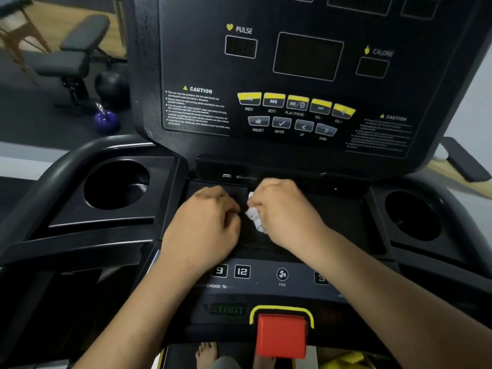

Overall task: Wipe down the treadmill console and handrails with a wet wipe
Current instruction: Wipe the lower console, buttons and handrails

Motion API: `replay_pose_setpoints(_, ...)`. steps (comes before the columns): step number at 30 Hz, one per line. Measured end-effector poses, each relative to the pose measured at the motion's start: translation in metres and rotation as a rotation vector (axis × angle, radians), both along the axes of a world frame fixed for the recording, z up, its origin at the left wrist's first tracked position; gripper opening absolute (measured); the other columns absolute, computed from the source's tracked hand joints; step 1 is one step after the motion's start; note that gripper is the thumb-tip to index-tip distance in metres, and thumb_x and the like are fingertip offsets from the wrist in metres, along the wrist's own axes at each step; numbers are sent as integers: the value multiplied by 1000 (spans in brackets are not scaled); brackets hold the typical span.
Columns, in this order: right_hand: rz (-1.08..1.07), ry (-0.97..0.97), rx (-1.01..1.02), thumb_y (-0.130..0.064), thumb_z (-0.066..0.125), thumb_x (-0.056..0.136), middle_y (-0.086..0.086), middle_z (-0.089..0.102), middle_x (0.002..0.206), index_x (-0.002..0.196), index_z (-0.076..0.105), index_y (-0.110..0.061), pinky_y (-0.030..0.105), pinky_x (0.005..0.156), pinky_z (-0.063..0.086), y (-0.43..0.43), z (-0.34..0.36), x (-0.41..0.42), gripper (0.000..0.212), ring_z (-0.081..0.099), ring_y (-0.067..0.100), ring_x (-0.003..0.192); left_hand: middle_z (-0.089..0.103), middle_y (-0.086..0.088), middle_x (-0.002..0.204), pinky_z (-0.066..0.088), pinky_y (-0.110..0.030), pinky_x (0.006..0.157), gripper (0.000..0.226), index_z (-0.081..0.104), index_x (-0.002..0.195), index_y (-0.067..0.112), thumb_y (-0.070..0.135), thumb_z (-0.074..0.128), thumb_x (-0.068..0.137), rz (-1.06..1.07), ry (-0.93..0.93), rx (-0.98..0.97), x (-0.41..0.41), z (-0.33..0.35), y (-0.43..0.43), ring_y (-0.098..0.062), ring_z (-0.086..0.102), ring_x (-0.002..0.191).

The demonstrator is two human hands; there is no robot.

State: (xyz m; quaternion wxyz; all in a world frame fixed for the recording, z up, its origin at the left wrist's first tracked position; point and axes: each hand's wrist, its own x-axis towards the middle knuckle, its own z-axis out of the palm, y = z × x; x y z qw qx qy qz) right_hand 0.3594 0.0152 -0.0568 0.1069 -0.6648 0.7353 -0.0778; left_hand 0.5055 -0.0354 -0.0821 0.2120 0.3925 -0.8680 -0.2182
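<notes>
Crumpled white wet wipe (254,214) sits bunched between the two hands, over the flat black recessed tray (335,217) at the middle of the black treadmill console (191,62). The right hand (283,213) has its fingers curled tightly inward, knuckles up, and grips the wipe. The cloth pokes out at the thumb side of the fist and trails down towards the wrist. The left hand (207,222) lies just beside it, back upward, with its fingers also curled under. Its thumb and forefinger reach the near edge of the wipe, but I cannot tell whether they actually pinch it or only touch it. Both hands rest low on the tray, and the wipe appears to be against its surface.

A round black cup holder (117,182) lies to the left of the tray and a second black cup holder (412,214) to the right, both well apart from the hands. The curved black left handrail (53,166) bends round the outer edge of the left holder. Below the forearms run the numbered buttons and a round fan button (282,274), then a big red stop button (281,334) inside a yellow surround. Up on the upright panel are yellow-topped media keys (296,102). A bare foot (206,352) shows on the deck beneath. Off to the left, a purple kettlebell (106,121) stands on the floor by a black padded bench (77,49).
</notes>
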Motion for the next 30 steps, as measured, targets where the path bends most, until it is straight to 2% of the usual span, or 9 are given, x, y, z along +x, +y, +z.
replay_pose_setpoints(5, -164, 71, -134, -9, 52, 92, 6, 58, 113, 107, 65, -11, 34, 77, 52, 7, -8, 9, 20, 60, 27, 96, 69, 4, 89, 56, -39, 75, 49, 76, 86, 13, 33, 33, 75, -13, 4, -7, 1, -2, 0, -18, 64, 89)
replay_pose_setpoints(9, -244, 56, -155, -13, 57, 90, 8, 59, 106, 103, 64, -13, 30, 70, 45, 1, -8, 19, 15, 59, 26, 96, 69, 5, 89, 56, -40, 74, 38, 76, 86, 13, 25, 41, 77, 0, -6, -12, 1, -1, 1, -17, 63, 89)
replay_pose_setpoints(11, -236, 3, -178, -15, 58, 91, 7, 62, 98, 94, 66, -13, 29, 67, 41, -6, -10, 18, 9, 60, 27, 91, 69, 4, 90, 55, -40, 75, 36, 77, 87, 13, 23, 44, 76, 5, -14, -14, 1, -2, 1, -18, 63, 90)
replay_pose_setpoints(15, -206, -230, -210, -11, 56, 89, 5, 66, 91, 90, 69, -12, 35, 72, 52, -4, -8, 10, 13, 62, 24, 84, 68, 4, 89, 54, -37, 73, 38, 77, 87, 14, 24, 42, 77, -4, -25, -28, 0, -1, 2, -18, 62, 89)
replay_pose_setpoints(18, -151, -319, -106, -12, 54, 90, 3, 65, 86, 89, 70, -17, 35, 66, 54, 8, 6, 8, 16, 61, 19, 75, 68, 3, 89, 54, -36, 71, 35, 76, 86, 14, 22, 43, 77, -11, -25, -33, 0, 0, 2, -18, 62, 87)
replay_pose_setpoints(22, -79, -203, 73, -12, 55, 92, -10, 48, 83, 91, 70, -25, 27, 57, 51, 18, 16, -6, 20, 61, 16, 72, 68, 4, 90, 55, -36, 74, 34, 77, 87, 13, 22, 45, 76, -22, -25, -37, 2, 0, 3, -18, 63, 90)
replay_pose_setpoints(23, -119, -179, 39, -11, 54, 92, -11, 46, 83, 91, 71, -24, 25, 56, 50, 17, 14, -11, 21, 61, 16, 73, 69, 4, 90, 55, -36, 74, 34, 76, 87, 13, 22, 45, 76, -19, -23, -36, 2, 0, 3, -18, 63, 90)
replay_pose_setpoints(27, -146, -210, -298, -5, 49, 82, 5, 63, 79, 77, 68, -10, 38, 61, 54, 6, -8, -5, 20, 63, 25, 70, 69, 4, 91, 53, -32, 73, 35, 76, 87, 13, 22, 44, 77, -11, -21, -32, 3, 0, 3, -17, 63, 91)
replay_pose_setpoints(30, -242, -369, -359, -3, 54, 83, 2, 69, 72, 76, 72, -11, 31, 64, 56, 1, -19, 3, 20, 68, 18, 68, 69, 5, 92, 52, -31, 74, 35, 76, 88, 13, 23, 44, 77, -12, -25, -28, 3, 0, 3, -17, 62, 92)
